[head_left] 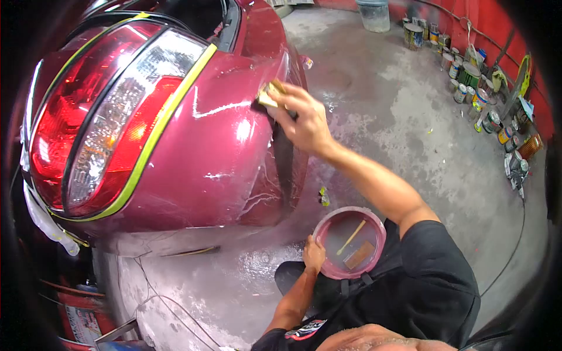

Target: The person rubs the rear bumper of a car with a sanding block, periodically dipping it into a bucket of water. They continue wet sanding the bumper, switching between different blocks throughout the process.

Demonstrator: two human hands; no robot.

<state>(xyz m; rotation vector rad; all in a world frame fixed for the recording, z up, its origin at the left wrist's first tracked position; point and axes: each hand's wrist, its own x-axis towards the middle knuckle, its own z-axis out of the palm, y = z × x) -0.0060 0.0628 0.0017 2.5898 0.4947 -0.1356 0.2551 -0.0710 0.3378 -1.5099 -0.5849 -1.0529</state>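
Observation:
My right hand (304, 120) is closed around a small yellow block (269, 95) with a dark edge underneath, pressed to the corner of a dark red car body (205, 140). White watery streaks run over the paint around it. Lower down, my left hand (314, 254) grips the rim of a round pink bucket (380, 225). Cloudy liquid fills part of the bucket. A thin yellow stick (351, 237) and a brown rectangular piece (359, 255) are inside it.
To the left of my right hand is the tail light (111, 117), edged with yellow-green masking tape (170, 117). Several paint cans (480, 99) line the red wall, and a white bucket (373, 14) stands at the back. Cables (158, 295) cross the wet concrete floor (386, 117).

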